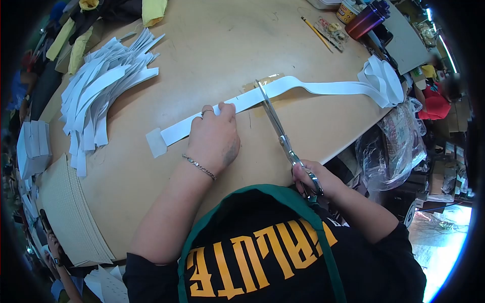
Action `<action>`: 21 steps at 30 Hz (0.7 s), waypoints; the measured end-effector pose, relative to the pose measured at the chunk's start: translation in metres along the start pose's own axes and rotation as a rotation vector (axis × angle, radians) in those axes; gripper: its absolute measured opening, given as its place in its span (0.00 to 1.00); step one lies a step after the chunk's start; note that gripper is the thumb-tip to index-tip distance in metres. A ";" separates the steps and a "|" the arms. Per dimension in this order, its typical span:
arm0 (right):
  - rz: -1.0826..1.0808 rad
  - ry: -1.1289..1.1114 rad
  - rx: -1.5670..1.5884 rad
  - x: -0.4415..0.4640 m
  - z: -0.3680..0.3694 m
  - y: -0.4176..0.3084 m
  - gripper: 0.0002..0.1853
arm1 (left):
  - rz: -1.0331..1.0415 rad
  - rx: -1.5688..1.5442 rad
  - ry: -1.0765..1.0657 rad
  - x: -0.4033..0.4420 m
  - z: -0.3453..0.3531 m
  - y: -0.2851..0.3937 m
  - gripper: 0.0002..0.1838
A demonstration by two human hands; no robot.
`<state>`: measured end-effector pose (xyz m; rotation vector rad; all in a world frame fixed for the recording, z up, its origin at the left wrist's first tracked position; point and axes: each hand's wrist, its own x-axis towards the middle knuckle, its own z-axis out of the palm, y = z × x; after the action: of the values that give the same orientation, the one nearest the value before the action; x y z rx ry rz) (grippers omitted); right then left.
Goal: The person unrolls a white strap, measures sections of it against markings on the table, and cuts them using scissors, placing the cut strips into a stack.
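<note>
A long white flat band point(202, 121), perhaps elastic, lies across the tabletop, its left end beside a piece of clear tape point(156, 143). My left hand point(217, 134), with bent fingers, presses the band down and holds it against the table. In my right hand point(314, 179) is a pair of metal scissors point(285, 144), fingers wrapped through the handles. The scissor blades lie across the band to the right of my left hand, near brown tape point(262, 83) stuck on the table. Rightward, the band runs to a loose folded coil point(381, 81) at the table edge.
A heap of cut white strips point(103, 86) lies at the left, with a stack of beige sheets point(76, 217) below it. A pencil point(317, 34), a purple bottle point(369, 20) and a tub point(347, 11) stand at the back right. Clear plastic bags point(396, 146) hang beyond the table edge.
</note>
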<state>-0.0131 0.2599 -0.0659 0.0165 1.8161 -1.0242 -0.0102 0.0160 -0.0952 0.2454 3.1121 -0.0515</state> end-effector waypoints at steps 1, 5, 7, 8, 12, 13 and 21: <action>-0.006 0.003 -0.003 0.001 0.000 0.000 0.34 | 0.000 -0.004 -0.004 0.000 -0.001 0.000 0.24; 0.001 0.012 0.023 0.007 0.000 -0.001 0.33 | -0.007 0.000 -0.001 0.000 -0.002 0.001 0.24; -0.002 0.020 0.055 0.008 0.002 0.003 0.33 | -0.015 0.001 0.005 0.000 -0.002 0.002 0.25; 0.001 0.026 0.050 0.008 0.003 0.002 0.33 | -0.017 0.002 0.007 0.000 -0.002 0.002 0.25; 0.003 0.050 0.050 0.007 0.005 -0.001 0.32 | -0.005 -0.001 0.007 0.000 -0.003 0.000 0.25; 0.003 0.054 0.055 0.008 0.006 0.000 0.32 | -0.002 0.001 0.013 -0.001 -0.003 0.000 0.26; 0.026 0.099 0.011 0.008 0.009 -0.003 0.26 | 0.022 0.017 0.021 0.000 -0.002 -0.001 0.26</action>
<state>-0.0116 0.2485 -0.0711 0.0993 1.8948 -1.0306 -0.0100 0.0151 -0.0928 0.2821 3.1302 -0.0754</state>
